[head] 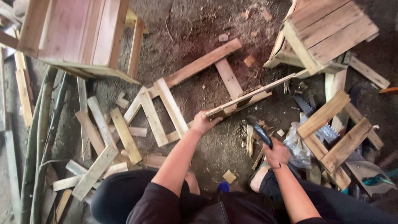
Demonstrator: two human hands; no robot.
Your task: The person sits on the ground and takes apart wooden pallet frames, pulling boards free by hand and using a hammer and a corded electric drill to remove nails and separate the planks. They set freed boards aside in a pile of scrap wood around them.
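Note:
My left hand grips the near end of a long wooden slat and holds it raised and tilted over the dirt floor; a shorter piece is fixed under it. My right hand is closed around the dark handle of a tool, likely a hammer, whose head points up toward the slat. Below the slat lies a frame of nailed slats flat on the ground.
A wooden crate stands at the top left and another crate at the top right. Loose slats lie at left, a handsaw and a plastic bag at right. Green poles run along the left edge.

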